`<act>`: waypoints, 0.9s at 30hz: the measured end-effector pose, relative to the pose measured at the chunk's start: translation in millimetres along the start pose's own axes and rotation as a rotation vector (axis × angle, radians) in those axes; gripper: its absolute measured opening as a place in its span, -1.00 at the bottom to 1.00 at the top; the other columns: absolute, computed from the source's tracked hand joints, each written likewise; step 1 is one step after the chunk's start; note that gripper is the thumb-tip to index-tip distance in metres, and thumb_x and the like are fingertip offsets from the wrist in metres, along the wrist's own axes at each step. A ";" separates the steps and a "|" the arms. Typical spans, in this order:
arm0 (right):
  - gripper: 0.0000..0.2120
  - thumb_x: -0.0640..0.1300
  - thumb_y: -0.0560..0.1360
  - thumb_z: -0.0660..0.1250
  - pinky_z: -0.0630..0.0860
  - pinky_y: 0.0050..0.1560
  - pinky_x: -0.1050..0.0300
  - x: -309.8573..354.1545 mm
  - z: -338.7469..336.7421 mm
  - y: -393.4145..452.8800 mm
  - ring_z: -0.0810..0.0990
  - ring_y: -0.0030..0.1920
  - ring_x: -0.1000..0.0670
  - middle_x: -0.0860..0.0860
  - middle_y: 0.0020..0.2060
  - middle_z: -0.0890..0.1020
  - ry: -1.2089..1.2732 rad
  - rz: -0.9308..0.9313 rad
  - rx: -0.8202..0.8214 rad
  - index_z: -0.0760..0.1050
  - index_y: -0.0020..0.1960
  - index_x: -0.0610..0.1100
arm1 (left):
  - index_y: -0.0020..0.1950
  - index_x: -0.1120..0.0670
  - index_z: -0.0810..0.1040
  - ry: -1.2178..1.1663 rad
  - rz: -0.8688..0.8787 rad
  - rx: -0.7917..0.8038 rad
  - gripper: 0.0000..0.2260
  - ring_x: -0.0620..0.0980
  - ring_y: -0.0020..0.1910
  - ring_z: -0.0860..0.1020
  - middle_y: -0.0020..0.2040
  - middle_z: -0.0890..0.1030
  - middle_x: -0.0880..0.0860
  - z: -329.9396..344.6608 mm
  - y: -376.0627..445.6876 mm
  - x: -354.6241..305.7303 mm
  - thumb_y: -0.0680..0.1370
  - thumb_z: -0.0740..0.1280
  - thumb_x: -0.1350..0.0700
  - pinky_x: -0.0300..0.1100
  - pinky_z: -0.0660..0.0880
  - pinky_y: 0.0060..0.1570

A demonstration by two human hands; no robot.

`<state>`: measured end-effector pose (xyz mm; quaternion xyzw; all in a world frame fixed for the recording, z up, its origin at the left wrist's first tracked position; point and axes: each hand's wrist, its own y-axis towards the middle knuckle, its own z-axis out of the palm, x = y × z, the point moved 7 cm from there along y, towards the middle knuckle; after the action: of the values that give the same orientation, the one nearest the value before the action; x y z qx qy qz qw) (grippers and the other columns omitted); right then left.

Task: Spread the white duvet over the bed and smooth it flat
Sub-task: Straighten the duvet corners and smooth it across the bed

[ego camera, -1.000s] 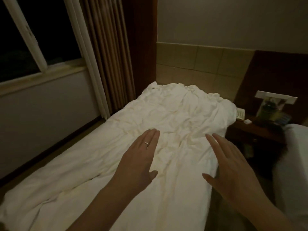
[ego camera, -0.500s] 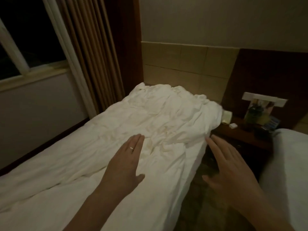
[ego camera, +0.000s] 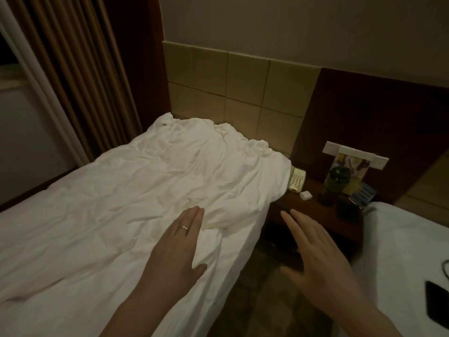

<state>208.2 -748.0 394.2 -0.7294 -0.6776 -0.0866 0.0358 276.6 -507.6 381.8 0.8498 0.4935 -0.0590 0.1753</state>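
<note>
The duvet (ego camera: 150, 198) lies over the bed (ego camera: 240, 242), bunched toward the headboard wall (ego camera: 245, 93). The left hand (ego camera: 178, 249) is over the duvet near the bed's right edge; the right hand (ego camera: 318, 261) hangs over the gap between this bed and a second bed (ego camera: 398, 244) at the right. The nightstand (ego camera: 323, 215) stands between the beds, carrying a telephone (ego camera: 297, 180), a bottle (ego camera: 332, 186) and a small box (ego camera: 305, 195). A curtain (ego camera: 73, 76) hangs behind the bed's left side.

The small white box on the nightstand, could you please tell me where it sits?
Head view, right of centre: the small white box lies on the nightstand, beside the telephone.
</note>
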 end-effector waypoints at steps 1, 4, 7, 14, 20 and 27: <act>0.03 0.24 0.44 0.38 -0.23 0.45 0.22 -15.5 4.2 20.1 -0.20 0.53 0.17 0.19 0.55 -0.19 0.000 0.012 -0.002 -0.37 0.54 0.18 | 0.60 0.00 -0.20 -0.024 -0.001 -0.007 -0.02 -0.12 0.57 -0.06 0.60 -0.09 -0.07 11.8 23.6 -0.8 0.46 0.44 -0.15 -0.34 -0.17 0.40; 0.04 0.22 0.44 0.40 -0.08 0.53 0.15 -60.8 10.1 78.6 -0.12 0.56 0.09 0.16 0.57 -0.15 -0.012 0.066 0.019 -0.34 0.55 0.17 | 0.58 -0.02 -0.28 -0.092 -0.018 0.012 -0.03 -0.11 0.57 -0.10 0.60 -0.15 -0.07 40.9 91.7 -2.6 0.50 0.40 -0.14 -0.34 -0.15 0.43; 0.05 0.24 0.42 0.40 0.04 0.54 0.11 -99.9 9.9 132.4 -0.06 0.56 0.07 0.15 0.57 -0.11 -0.010 0.088 0.042 -0.34 0.54 0.19 | 0.58 0.00 -0.27 -0.107 0.000 0.033 -0.06 -0.10 0.57 -0.12 0.60 -0.14 -0.06 60.3 156.4 -9.4 0.52 0.38 -0.14 -0.33 -0.15 0.45; 0.02 0.22 0.41 0.43 0.06 0.51 0.11 -201.2 31.4 261.8 -0.02 0.56 0.05 0.14 0.56 -0.06 -0.003 0.087 0.088 -0.22 0.58 0.15 | 0.58 0.10 0.13 0.006 -0.066 0.188 0.05 0.01 0.47 0.34 0.52 0.30 0.04 129.1 298.3 -20.4 0.24 0.62 -0.11 -0.26 0.13 0.34; -0.03 0.20 0.43 0.41 0.05 0.50 0.13 -303.5 123.9 407.0 0.02 0.54 0.07 0.11 0.56 0.03 0.040 -0.022 0.199 -0.18 0.58 0.12 | 0.59 0.08 0.10 0.005 -0.225 0.241 0.02 0.00 0.48 0.30 0.53 0.26 0.02 258.3 399.1 -24.0 0.29 0.59 -0.11 -0.24 0.14 0.37; -0.20 0.12 0.41 0.48 0.24 0.37 0.15 -412.1 293.6 534.3 0.26 0.42 0.07 0.06 0.45 0.30 0.464 0.173 0.416 0.17 0.52 0.04 | 0.61 -0.05 -0.06 -0.330 -0.626 0.182 -0.20 -0.22 0.54 0.00 0.54 0.01 -0.21 453.2 476.8 -28.0 0.53 0.27 -0.28 -0.40 -0.09 0.42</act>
<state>735.0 -1145.3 68.5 -0.7221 -0.5902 -0.1066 0.3448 705.2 -907.1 81.6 0.6487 0.6875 -0.2901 0.1496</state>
